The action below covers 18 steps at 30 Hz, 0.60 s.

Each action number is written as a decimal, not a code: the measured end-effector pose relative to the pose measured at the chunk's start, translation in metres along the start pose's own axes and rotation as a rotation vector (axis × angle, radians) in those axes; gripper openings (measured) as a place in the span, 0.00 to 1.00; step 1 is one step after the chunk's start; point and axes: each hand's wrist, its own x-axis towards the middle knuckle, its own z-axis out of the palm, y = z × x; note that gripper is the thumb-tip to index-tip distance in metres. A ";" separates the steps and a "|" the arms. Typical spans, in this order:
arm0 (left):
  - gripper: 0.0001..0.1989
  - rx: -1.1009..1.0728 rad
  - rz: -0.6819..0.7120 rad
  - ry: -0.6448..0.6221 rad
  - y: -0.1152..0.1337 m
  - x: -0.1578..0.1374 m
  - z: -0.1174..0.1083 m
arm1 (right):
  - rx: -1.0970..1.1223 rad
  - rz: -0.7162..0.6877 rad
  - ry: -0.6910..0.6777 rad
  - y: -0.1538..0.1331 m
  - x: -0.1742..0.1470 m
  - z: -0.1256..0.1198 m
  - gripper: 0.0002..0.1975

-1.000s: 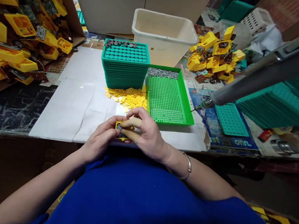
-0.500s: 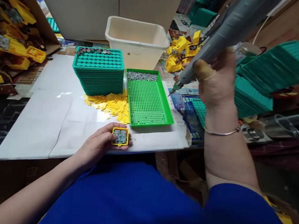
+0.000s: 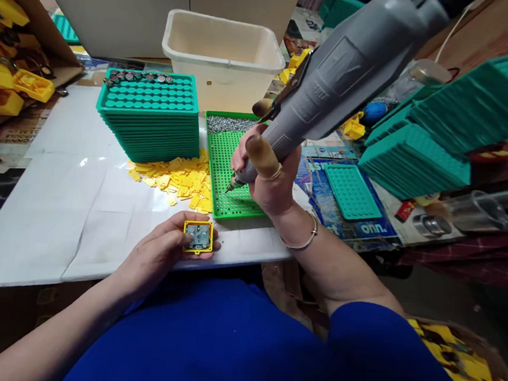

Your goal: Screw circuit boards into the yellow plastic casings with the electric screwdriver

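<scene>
My left hand (image 3: 165, 243) holds a small square yellow case (image 3: 198, 237) near the table's front edge, its open face up and a circuit board showing inside. The thumb presses on the case's left side. My right hand (image 3: 275, 177), with covers on some fingertips, is wrapped round a grey electric screwdriver (image 3: 323, 77). The tool's bit points down and left over the green perforated tray (image 3: 252, 211), up and to the right of the case. Small metal screws (image 3: 228, 124) lie heaped at the tray's far end.
A stack of teal trays (image 3: 147, 126) with round metal pieces on top stands left of the green tray. Flat yellow pieces (image 3: 183, 181) lie before it. A cream bin (image 3: 224, 62) stands behind; more teal trays (image 3: 418, 161) and a clear cup (image 3: 480, 212) are at right.
My right hand has brought the screwdriver down and left, from the right of the green tray to over it. My left hand keeps its hold on the yellow case. The view has shifted slightly.
</scene>
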 end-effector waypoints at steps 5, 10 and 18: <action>0.14 0.004 0.005 -0.008 0.001 0.001 0.001 | 0.100 -0.026 0.142 0.006 0.000 0.004 0.17; 0.14 -0.005 0.006 -0.004 0.000 0.002 0.001 | 0.121 -0.022 0.151 0.005 -0.001 0.005 0.16; 0.17 -0.030 -0.005 0.025 0.001 0.003 0.002 | 0.101 0.000 0.146 -0.010 0.003 0.007 0.19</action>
